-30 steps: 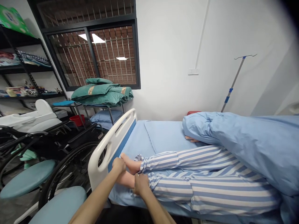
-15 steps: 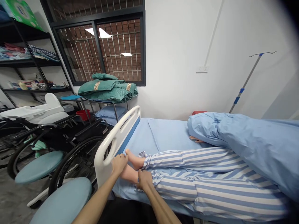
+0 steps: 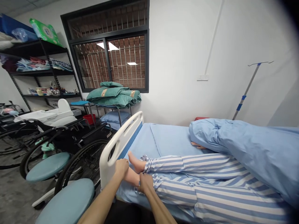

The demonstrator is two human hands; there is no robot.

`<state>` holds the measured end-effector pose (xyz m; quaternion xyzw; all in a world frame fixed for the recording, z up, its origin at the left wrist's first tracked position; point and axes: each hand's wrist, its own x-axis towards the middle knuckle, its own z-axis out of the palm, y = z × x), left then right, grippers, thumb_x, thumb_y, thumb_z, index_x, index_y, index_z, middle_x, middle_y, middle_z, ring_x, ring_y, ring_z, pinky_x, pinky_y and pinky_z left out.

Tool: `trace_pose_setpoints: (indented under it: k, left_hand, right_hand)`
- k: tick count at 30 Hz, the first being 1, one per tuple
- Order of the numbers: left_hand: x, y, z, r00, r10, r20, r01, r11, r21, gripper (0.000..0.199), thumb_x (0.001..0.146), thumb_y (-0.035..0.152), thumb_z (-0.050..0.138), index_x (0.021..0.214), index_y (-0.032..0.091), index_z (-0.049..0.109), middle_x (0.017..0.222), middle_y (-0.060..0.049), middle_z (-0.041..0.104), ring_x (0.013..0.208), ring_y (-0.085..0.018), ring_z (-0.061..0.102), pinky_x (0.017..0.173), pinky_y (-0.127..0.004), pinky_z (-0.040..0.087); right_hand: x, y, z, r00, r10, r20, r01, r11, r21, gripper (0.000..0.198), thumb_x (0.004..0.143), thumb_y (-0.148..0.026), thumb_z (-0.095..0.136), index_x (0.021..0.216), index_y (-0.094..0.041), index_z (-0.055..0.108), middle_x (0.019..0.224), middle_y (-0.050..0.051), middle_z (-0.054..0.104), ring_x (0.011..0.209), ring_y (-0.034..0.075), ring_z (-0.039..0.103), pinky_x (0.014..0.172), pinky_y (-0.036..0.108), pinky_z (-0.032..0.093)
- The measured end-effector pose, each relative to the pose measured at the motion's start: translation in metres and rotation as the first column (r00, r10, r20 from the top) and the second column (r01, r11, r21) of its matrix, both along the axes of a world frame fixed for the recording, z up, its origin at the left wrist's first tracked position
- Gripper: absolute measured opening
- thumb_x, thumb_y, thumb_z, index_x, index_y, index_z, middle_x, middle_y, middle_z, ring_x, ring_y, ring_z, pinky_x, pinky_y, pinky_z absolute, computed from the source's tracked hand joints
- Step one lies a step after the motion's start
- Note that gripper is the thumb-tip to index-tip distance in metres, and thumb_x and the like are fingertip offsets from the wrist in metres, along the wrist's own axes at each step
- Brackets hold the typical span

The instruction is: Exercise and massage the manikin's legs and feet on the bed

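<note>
A figure in blue-and-white striped trousers (image 3: 168, 164) lies on the bed, bare feet toward the footboard. My left hand (image 3: 121, 168) is closed over the toe end of the near foot (image 3: 132, 177), hiding the toes. At the ankle of that same leg, my right hand (image 3: 146, 183) is wrapped round just below the trouser cuff. The far foot (image 3: 136, 162) rests beside it with its toes up, untouched. A light blue quilt (image 3: 245, 140) covers the upper body, and part of the figure's hand (image 3: 198, 145) shows at its edge.
The white footboard (image 3: 109, 152) stands close beside my left hand. To the left are a wheelchair (image 3: 88, 155) and round teal stools (image 3: 67, 202). Folded green bedding (image 3: 112, 95) lies on a rack under the window. An IV pole (image 3: 245, 90) rises behind the bed.
The head view has tilted up a little and turned left, so the scene sits lower and further right. Both hands keep their hold on the near foot and ankle.
</note>
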<state>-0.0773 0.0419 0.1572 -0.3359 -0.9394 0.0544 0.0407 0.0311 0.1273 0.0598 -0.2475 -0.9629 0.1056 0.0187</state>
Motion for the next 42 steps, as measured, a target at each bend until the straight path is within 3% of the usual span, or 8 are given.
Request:
trace_pose_setpoints:
  k: [6, 11, 20, 24, 28, 31, 38, 42]
  left_hand:
    - [-0.011, 0.035, -0.011, 0.997, 0.054, 0.053, -0.041, 0.975, -0.219, 0.038, 0.072, 0.032, 0.041, 0.065, 0.005, 0.065, 0.05, -0.017, 0.058, 0.055, -0.027, 0.059, 0.05, -0.037, 0.044]
    - [-0.028, 0.044, -0.017, 0.993, 0.007, 0.116, 0.028, 0.953, -0.303, 0.021, 0.063, 0.018, 0.05, 0.062, 0.005, 0.066, 0.052, -0.017, 0.06, 0.055, -0.028, 0.059, 0.053, -0.039, 0.045]
    - [-0.031, 0.029, -0.018, 0.993, -0.117, 0.026, 0.12, 0.987, -0.111, 0.035, 0.075, 0.021, 0.034, 0.091, 0.01, 0.062, 0.088, -0.019, 0.062, 0.083, -0.027, 0.058, 0.067, -0.036, 0.043]
    - [-0.027, 0.02, -0.02, 0.999, 0.032, -0.02, -0.03, 0.995, 0.1, 0.039, 0.077, 0.028, 0.029, 0.087, 0.01, 0.063, 0.084, -0.018, 0.062, 0.08, -0.025, 0.059, 0.066, -0.035, 0.042]
    - [-0.015, 0.005, -0.031, 0.973, 0.221, -0.065, -0.191, 0.931, 0.309, 0.041, 0.078, 0.035, 0.028, 0.086, 0.013, 0.062, 0.08, -0.014, 0.063, 0.075, -0.024, 0.059, 0.065, -0.033, 0.041]
    - [-0.004, -0.006, -0.04, 0.962, 0.262, -0.078, -0.211, 0.892, 0.399, 0.04, 0.08, 0.032, 0.023, 0.086, 0.016, 0.06, 0.079, -0.01, 0.063, 0.07, -0.022, 0.06, 0.06, -0.032, 0.041]
    - [0.0, -0.014, -0.032, 0.982, 0.15, -0.113, -0.114, 0.955, 0.274, 0.035, 0.08, 0.028, 0.028, 0.091, 0.013, 0.057, 0.075, -0.012, 0.062, 0.07, -0.024, 0.059, 0.06, -0.033, 0.041]
    - [-0.009, -0.007, -0.018, 0.984, 0.038, -0.172, 0.005, 0.97, 0.244, 0.038, 0.077, 0.023, 0.033, 0.109, 0.01, 0.048, 0.083, -0.014, 0.06, 0.076, -0.024, 0.058, 0.063, -0.034, 0.042]
  right_hand:
    - [0.0, 0.0, -0.001, 1.0, -0.004, -0.005, 0.004, 1.0, 0.002, 0.049, 0.05, -0.031, 0.066, 0.094, -0.016, 0.051, 0.089, 0.012, 0.059, 0.082, 0.027, 0.056, 0.07, 0.036, 0.041]
    - [-0.005, 0.001, -0.012, 1.0, -0.011, -0.019, 0.011, 1.0, 0.013, 0.047, 0.051, -0.03, 0.065, 0.095, -0.017, 0.052, 0.088, 0.012, 0.059, 0.083, 0.027, 0.055, 0.071, 0.037, 0.04]
    - [-0.01, 0.003, -0.015, 0.999, -0.032, -0.023, 0.033, 0.999, 0.034, 0.048, 0.05, -0.03, 0.066, 0.094, -0.018, 0.052, 0.087, 0.011, 0.059, 0.079, 0.027, 0.056, 0.068, 0.036, 0.041]
    - [-0.01, 0.003, -0.018, 0.999, -0.032, -0.025, 0.032, 0.999, 0.032, 0.05, 0.049, -0.031, 0.067, 0.094, -0.017, 0.051, 0.087, 0.011, 0.059, 0.079, 0.027, 0.056, 0.068, 0.036, 0.04]
    - [-0.007, 0.001, -0.015, 0.999, -0.023, -0.036, 0.024, 0.999, 0.025, 0.049, 0.049, -0.03, 0.068, 0.093, -0.017, 0.051, 0.086, 0.012, 0.059, 0.079, 0.027, 0.056, 0.068, 0.036, 0.039]
    - [-0.003, -0.001, -0.009, 0.999, -0.018, -0.043, 0.019, 1.0, 0.019, 0.045, 0.052, -0.029, 0.065, 0.093, -0.016, 0.051, 0.087, 0.012, 0.059, 0.08, 0.027, 0.055, 0.068, 0.035, 0.038]
    - [0.005, 0.0, -0.003, 0.997, 0.03, -0.064, -0.033, 0.998, -0.047, 0.05, 0.053, -0.04, 0.062, 0.095, -0.016, 0.051, 0.092, 0.012, 0.057, 0.085, 0.029, 0.052, 0.071, 0.038, 0.037]
    - [0.002, 0.012, 0.008, 0.973, 0.116, -0.2, -0.146, 0.979, -0.143, 0.049, 0.059, -0.041, 0.056, 0.1, -0.017, 0.048, 0.101, 0.011, 0.053, 0.092, 0.027, 0.048, 0.075, 0.035, 0.036]
